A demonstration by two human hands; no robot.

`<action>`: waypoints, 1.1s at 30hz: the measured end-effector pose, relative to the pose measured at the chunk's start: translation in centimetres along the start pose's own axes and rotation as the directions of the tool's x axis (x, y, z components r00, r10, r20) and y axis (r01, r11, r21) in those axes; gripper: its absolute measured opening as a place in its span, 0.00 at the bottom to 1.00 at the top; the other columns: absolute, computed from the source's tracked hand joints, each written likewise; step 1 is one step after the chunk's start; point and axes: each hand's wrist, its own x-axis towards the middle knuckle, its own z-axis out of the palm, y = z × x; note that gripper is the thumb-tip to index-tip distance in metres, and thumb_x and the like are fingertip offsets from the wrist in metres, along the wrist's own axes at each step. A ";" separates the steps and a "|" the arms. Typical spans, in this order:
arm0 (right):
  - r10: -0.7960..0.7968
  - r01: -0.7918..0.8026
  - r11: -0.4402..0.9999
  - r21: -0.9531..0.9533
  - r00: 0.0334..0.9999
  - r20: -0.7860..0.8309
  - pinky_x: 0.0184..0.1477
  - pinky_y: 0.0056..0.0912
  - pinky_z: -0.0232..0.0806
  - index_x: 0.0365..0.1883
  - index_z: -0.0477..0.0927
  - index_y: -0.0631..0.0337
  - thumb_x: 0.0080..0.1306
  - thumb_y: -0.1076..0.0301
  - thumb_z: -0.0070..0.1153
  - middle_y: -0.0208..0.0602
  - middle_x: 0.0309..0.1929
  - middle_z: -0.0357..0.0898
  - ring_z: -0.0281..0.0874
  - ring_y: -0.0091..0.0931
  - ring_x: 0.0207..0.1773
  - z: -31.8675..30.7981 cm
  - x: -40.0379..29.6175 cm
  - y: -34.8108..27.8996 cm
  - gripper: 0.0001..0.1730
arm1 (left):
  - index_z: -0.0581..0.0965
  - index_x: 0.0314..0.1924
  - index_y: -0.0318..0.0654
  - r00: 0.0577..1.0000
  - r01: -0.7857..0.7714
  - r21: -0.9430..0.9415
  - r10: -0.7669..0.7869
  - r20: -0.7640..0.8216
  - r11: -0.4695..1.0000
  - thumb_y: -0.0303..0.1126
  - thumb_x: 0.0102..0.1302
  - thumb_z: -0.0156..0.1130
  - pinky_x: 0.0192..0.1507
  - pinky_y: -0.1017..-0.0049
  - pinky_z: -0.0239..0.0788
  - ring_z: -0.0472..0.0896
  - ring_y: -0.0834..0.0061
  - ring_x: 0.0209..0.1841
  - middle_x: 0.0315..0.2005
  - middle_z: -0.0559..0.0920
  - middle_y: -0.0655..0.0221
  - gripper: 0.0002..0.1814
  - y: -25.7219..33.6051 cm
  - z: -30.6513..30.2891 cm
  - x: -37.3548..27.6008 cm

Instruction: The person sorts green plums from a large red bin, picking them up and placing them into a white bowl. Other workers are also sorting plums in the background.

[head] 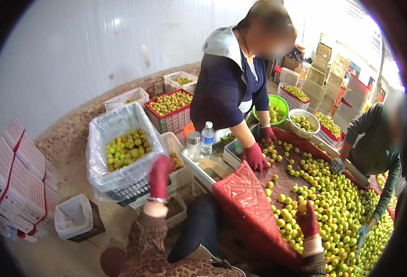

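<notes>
My left hand (160, 176), in a dark red knit glove, is raised beside the near right corner of a dark crate lined with clear plastic (98, 176). It is blurred, and its fingers cannot be made out. A pile of round green and yellow fruit (130, 149) lies inside the liner. Over the sorting table, my right hand (308, 221), gloved alike, holds a single yellowish fruit (302, 207) at its fingers. Around that hand spreads a large heap of the same fruit (338, 207). A red quilted cloth (248, 211) covers the table's near edge.
Opposite, a co-worker's gloved hand (256, 157) touches the table. Another person's gloved hand (362, 235) reaches into the heap at right. A water bottle (207, 140) and a clear jar (193, 147) stand on the table corner. A small lined bin (73, 216) and stacked crates (27, 187) stand left.
</notes>
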 end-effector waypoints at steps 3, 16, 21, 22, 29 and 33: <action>-0.174 0.227 0.888 -0.400 0.971 0.164 0.29 0.19 0.67 0.45 0.79 0.61 0.64 0.55 0.54 0.27 0.38 0.78 0.75 0.18 0.33 9.9 -3.5 1.7 0.19 | 0.70 0.56 0.31 0.626 0.689 -0.275 -0.358 0.693 0.671 0.41 0.72 0.50 0.59 0.55 0.68 0.75 0.51 0.57 0.53 0.76 0.48 0.22 -3.2 7.8 -10.2; -0.590 0.714 0.112 -0.691 0.608 0.532 0.60 0.36 0.65 0.45 0.79 0.64 0.53 0.82 0.62 0.43 0.50 0.77 0.74 0.37 0.58 14.3 -6.3 2.3 0.19 | 0.75 0.49 0.27 0.685 0.557 -0.822 -0.624 0.375 0.118 0.36 0.66 0.57 0.60 0.55 0.69 0.73 0.52 0.57 0.46 0.80 0.55 0.19 -9.1 1.3 -7.3; -0.711 0.411 0.448 -0.794 0.702 -0.038 0.48 0.27 0.69 0.39 0.81 0.64 0.62 0.78 0.57 0.37 0.42 0.81 0.78 0.26 0.45 2.2 -9.5 -0.3 0.07 | 0.73 0.45 0.32 0.954 0.215 -0.171 -0.244 -0.174 0.961 0.39 0.67 0.54 0.54 0.57 0.71 0.76 0.62 0.48 0.41 0.79 0.57 0.16 -17.4 -9.7 5.5; -0.701 0.399 0.448 -0.800 0.712 -0.037 0.47 0.26 0.69 0.39 0.82 0.64 0.63 0.77 0.57 0.36 0.41 0.82 0.78 0.25 0.44 1.3 -9.8 -0.2 0.07 | 0.73 0.49 0.31 0.936 0.234 -0.400 -0.316 -0.154 0.886 0.38 0.67 0.53 0.57 0.56 0.68 0.74 0.59 0.52 0.48 0.77 0.56 0.18 -18.3 -12.0 8.6; -0.692 0.373 0.527 -0.764 0.710 -0.131 0.44 0.21 0.72 0.39 0.83 0.63 0.64 0.72 0.60 0.35 0.39 0.84 0.80 0.22 0.44 -5.0 -12.3 -1.7 0.07 | 0.71 0.59 0.45 0.778 0.451 -0.509 -0.602 -0.180 0.734 0.52 0.66 0.53 0.58 0.51 0.63 0.70 0.56 0.59 0.58 0.73 0.62 0.27 -19.5 -2.4 8.6; -0.702 0.327 0.494 -0.806 0.697 -0.147 0.41 0.24 0.71 0.37 0.85 0.63 0.63 0.61 0.62 0.35 0.32 0.85 0.80 0.20 0.37 -7.9 -10.6 -4.5 0.13 | 0.70 0.61 0.40 0.958 0.269 -0.012 -0.269 -0.099 0.963 0.51 0.63 0.58 0.59 0.63 0.64 0.73 0.62 0.57 0.58 0.74 0.61 0.31 -15.8 -2.7 7.8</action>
